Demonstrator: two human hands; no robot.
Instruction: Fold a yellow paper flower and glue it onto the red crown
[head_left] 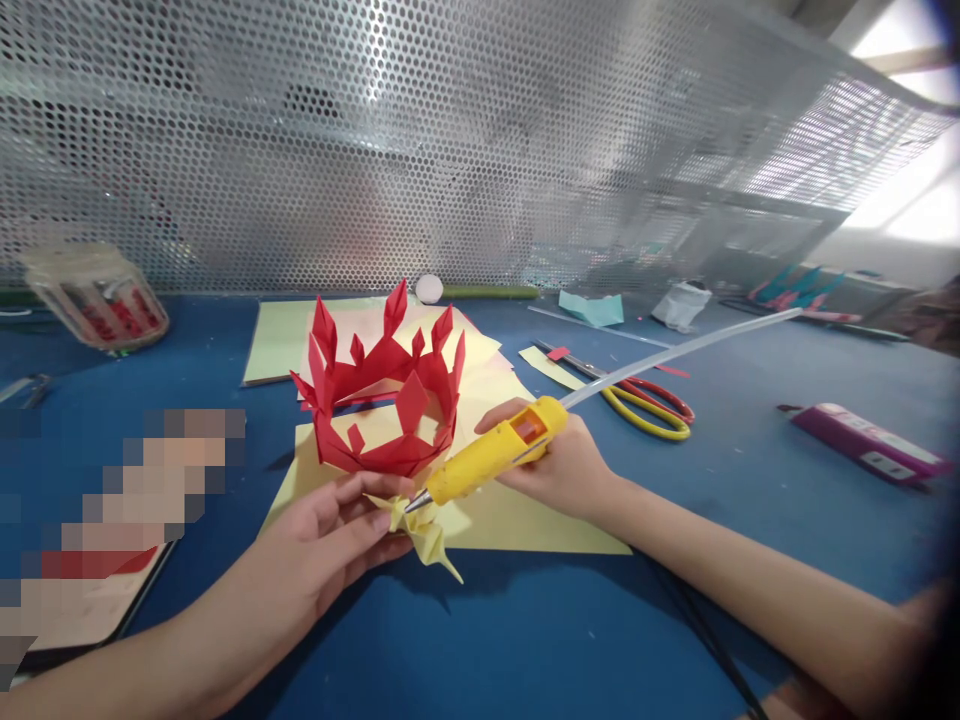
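My right hand (559, 465) is closed around a yellow glue gun (491, 455) with a long clear glue stick (675, 352) poking out of its back. The nozzle touches a small folded yellow paper piece (427, 535). My left hand (326, 545) pinches that yellow piece between thumb and fingers, low at the centre. Just behind it stands a red folded paper crown (382, 400) with pointed spikes, resting on yellow paper sheets (525, 520).
On the blue table lie scissors with red and yellow handles (649, 405), a purple box (862, 440) at right, a jar (94, 295) at far left, a white ball (429, 288), a teal paper piece (596, 308) and a book (97, 600) at lower left. A perforated metal screen (450, 140) closes the back.
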